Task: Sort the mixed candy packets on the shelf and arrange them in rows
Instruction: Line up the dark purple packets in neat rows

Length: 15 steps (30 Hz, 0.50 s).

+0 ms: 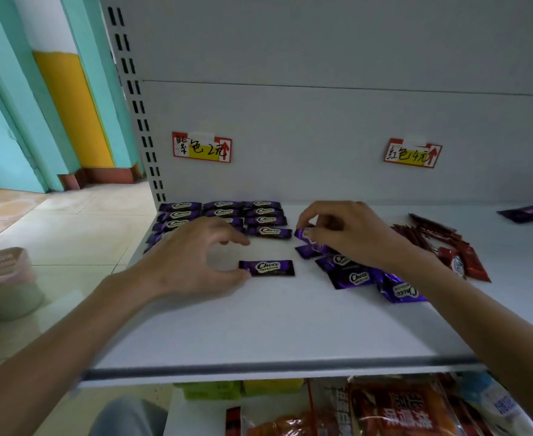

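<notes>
You have open shelf [258, 335] along the whole near edge. Farther back, the purple rows [258, 220] fill the left corner against the back panel [321, 121]. A loose purple pile [361, 278] sits mid-right, with red packets [473, 262] beyond it.

Shop, price tags [202, 147], slotted shelving [258, 325]

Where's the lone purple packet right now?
Head view, mid-shelf: the lone purple packet lies in front of the purple rows, just right of the left hand.
</notes>
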Tool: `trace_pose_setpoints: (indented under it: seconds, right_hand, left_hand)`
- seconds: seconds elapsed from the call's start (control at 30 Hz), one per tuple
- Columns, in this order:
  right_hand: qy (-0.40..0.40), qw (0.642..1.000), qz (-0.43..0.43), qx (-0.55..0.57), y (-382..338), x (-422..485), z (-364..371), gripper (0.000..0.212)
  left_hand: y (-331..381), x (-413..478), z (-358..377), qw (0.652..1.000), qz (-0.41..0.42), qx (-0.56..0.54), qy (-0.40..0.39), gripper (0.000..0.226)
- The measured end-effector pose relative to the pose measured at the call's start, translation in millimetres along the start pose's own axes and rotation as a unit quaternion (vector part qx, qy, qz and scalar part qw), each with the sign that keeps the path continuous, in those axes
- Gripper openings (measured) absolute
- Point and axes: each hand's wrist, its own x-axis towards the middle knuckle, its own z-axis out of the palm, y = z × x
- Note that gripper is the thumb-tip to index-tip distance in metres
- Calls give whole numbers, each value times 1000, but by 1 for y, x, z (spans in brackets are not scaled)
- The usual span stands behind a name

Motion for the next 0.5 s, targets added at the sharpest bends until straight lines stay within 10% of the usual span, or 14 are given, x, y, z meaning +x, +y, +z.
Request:
trace_pose_setpoints:
  seconds: [0.5]
  right_hand:
    - [-13, 988, -57, -141, 2, -4, 13, 24]
  left_hand:
    - [-8, -6, 1, 1000, 23, 11, 14, 25]
